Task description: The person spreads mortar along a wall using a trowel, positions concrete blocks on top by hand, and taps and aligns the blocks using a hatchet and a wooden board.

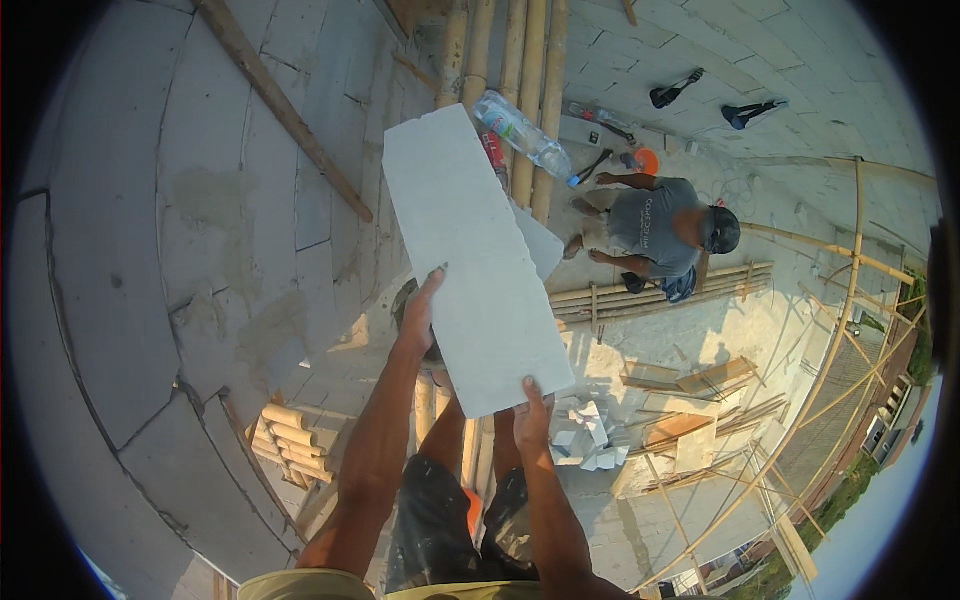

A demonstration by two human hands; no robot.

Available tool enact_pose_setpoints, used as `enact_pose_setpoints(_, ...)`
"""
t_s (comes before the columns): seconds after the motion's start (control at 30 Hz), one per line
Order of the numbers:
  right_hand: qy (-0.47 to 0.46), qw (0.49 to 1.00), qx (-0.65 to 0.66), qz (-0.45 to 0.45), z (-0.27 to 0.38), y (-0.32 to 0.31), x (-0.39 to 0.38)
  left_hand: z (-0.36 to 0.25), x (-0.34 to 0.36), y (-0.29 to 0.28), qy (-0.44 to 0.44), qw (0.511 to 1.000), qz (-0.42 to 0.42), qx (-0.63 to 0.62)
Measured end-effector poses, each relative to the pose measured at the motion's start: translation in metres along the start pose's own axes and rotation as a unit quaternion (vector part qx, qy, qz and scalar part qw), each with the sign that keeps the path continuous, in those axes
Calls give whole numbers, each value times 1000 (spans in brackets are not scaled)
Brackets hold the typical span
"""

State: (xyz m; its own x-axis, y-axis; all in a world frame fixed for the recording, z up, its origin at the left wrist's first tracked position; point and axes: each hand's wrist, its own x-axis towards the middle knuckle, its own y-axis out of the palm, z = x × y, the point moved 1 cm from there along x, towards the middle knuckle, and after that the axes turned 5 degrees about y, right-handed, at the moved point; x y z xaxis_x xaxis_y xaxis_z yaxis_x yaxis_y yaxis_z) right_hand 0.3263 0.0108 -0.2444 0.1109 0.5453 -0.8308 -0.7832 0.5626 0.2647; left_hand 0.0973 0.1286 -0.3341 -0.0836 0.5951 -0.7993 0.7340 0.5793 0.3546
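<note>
I hold a long white lightweight concrete block (475, 260) out in front of me, tilted so its far end points up and to the left. My left hand (420, 312) grips its left edge near the middle, thumb on the upper face. My right hand (533, 418) is closed on the near right corner, thumb on top and fingers hidden underneath. Another pale block piece (541, 241) shows partly from beneath the held block. Just past the far end, a clear plastic bottle (525, 135) lies across bamboo poles (530, 60), beside a red item (493, 150) partly covered.
A grey block wall (120, 300) rises on my left, with a wooden plank (285, 110) leaning along it. Lower down at the right stands a person in a grey shirt (655, 225) and cap. Bamboo scaffolding (855, 260), broken blocks (592, 437) and boards (690, 430) lie further right.
</note>
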Motion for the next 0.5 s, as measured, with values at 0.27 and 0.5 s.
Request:
enact_pose_setpoints(0.27, -122, 970, -168, -128, 126, 41, -98, 33, -78, 58, -59, 977, 3, -205)
enact_pose_setpoints(0.5, -202, 919, -325, -94, 187, 74, -190, 81, -143, 75, -103, 958, 30, -265)
